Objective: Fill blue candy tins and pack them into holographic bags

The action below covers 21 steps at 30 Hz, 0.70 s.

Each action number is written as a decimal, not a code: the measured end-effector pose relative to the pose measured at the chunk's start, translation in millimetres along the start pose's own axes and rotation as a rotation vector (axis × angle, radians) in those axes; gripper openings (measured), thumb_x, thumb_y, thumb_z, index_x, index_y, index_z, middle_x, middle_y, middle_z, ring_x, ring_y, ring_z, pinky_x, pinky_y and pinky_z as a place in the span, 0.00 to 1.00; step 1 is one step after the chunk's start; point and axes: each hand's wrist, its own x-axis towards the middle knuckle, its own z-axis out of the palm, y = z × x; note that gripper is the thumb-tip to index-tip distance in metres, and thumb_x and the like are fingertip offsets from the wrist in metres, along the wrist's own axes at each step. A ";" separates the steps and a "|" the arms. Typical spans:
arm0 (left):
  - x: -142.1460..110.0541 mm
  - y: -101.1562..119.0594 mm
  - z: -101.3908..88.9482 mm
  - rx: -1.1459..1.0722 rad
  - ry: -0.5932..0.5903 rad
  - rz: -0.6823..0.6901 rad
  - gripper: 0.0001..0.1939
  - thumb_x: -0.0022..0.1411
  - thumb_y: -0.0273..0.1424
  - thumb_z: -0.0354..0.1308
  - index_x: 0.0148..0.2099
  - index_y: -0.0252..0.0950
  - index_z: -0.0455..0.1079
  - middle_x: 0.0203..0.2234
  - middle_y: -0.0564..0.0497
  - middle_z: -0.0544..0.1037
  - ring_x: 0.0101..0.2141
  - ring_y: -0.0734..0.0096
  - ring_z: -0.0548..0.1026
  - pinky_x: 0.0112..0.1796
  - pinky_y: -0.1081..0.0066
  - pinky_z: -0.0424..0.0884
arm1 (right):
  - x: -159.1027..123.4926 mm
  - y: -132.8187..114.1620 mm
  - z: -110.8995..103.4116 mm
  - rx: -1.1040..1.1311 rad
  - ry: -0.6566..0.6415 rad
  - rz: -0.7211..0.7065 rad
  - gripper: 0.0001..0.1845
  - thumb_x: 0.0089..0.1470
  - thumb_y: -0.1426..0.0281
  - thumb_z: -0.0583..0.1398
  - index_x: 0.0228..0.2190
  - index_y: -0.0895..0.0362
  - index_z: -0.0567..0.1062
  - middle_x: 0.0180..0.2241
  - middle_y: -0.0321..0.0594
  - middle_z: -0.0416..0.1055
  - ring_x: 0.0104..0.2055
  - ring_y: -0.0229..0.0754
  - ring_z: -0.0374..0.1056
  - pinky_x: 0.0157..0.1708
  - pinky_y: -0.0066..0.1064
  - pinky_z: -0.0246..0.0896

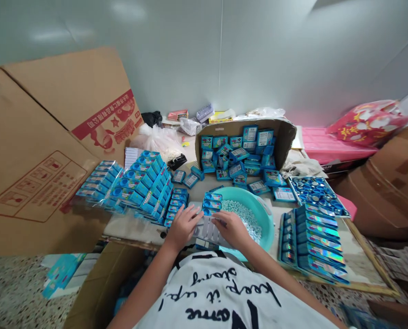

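Note:
My left hand (pixel 183 225) rests with fingers spread on a grey slotted tray (pixel 208 230) at the near edge of the table. My right hand (pixel 231 228) lies on the same tray, fingers curled at its upper edge beside a few small blue boxes (pixel 212 203). Whether those fingers pinch anything is hidden. A teal bowl (pixel 263 214) of small white pieces (pixel 244 215) sits just right of my right hand.
Stacked blue boxes (pixel 140 185) lie to the left, an open carton of blue boxes (pixel 240 153) behind, a blue display rack (pixel 313 244) and a blister tray (pixel 318 194) to the right. Large cardboard sheets (pixel 35 151) lean at left. Brown cartons (pixel 389 183) stand at right.

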 end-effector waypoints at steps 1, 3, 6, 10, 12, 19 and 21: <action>-1.5 -0.2 2.2 0.009 0.013 0.010 0.25 0.67 0.24 0.48 0.65 0.41 0.64 0.61 0.44 0.70 0.64 0.55 0.62 0.63 0.45 0.54 | -0.8 0.9 0.9 0.009 0.006 0.009 0.12 0.63 0.68 0.56 0.40 0.52 0.80 0.37 0.42 0.79 0.39 0.47 0.73 0.40 0.34 0.61; -3.7 0.9 4.9 0.021 0.023 0.021 0.25 0.67 0.24 0.48 0.65 0.42 0.64 0.62 0.44 0.68 0.66 0.53 0.59 0.64 0.44 0.53 | -2.4 2.8 1.9 0.022 0.020 0.028 0.13 0.63 0.67 0.56 0.41 0.53 0.80 0.37 0.42 0.79 0.37 0.47 0.73 0.39 0.34 0.62; -6.2 4.7 6.3 0.014 0.027 0.021 0.24 0.67 0.26 0.49 0.63 0.43 0.66 0.64 0.44 0.66 0.67 0.52 0.57 0.64 0.44 0.52 | -4.0 4.9 2.2 0.026 0.022 0.052 0.14 0.63 0.65 0.56 0.41 0.53 0.80 0.37 0.43 0.78 0.37 0.47 0.72 0.38 0.34 0.62; -10.3 9.1 6.9 -0.025 0.063 0.020 0.21 0.66 0.29 0.52 0.61 0.40 0.69 0.63 0.44 0.67 0.67 0.50 0.56 0.64 0.44 0.50 | -4.6 6.8 5.1 0.075 0.025 0.095 0.14 0.63 0.63 0.55 0.41 0.53 0.80 0.35 0.42 0.78 0.35 0.47 0.72 0.37 0.35 0.63; -12.3 10.0 6.6 -0.070 0.070 0.053 0.20 0.66 0.30 0.54 0.59 0.40 0.70 0.62 0.45 0.69 0.66 0.50 0.58 0.65 0.43 0.47 | -5.1 8.2 7.9 0.141 0.072 0.149 0.13 0.61 0.62 0.57 0.39 0.53 0.80 0.36 0.43 0.79 0.37 0.49 0.72 0.39 0.36 0.63; -11.8 12.6 6.2 -0.687 0.184 -0.185 0.06 0.62 0.28 0.58 0.39 0.41 0.76 0.41 0.50 0.83 0.50 0.61 0.77 0.62 0.52 0.60 | -12.1 14.3 5.0 0.302 0.267 0.317 0.16 0.60 0.58 0.57 0.37 0.57 0.79 0.35 0.45 0.79 0.37 0.49 0.74 0.36 0.36 0.67; -9.5 14.5 9.3 -0.868 0.267 -0.381 0.03 0.62 0.31 0.60 0.36 0.40 0.75 0.37 0.49 0.82 0.44 0.63 0.78 0.56 0.57 0.68 | -14.8 20.7 2.6 0.398 0.414 0.398 0.18 0.59 0.55 0.59 0.37 0.57 0.78 0.34 0.45 0.79 0.34 0.48 0.73 0.33 0.34 0.67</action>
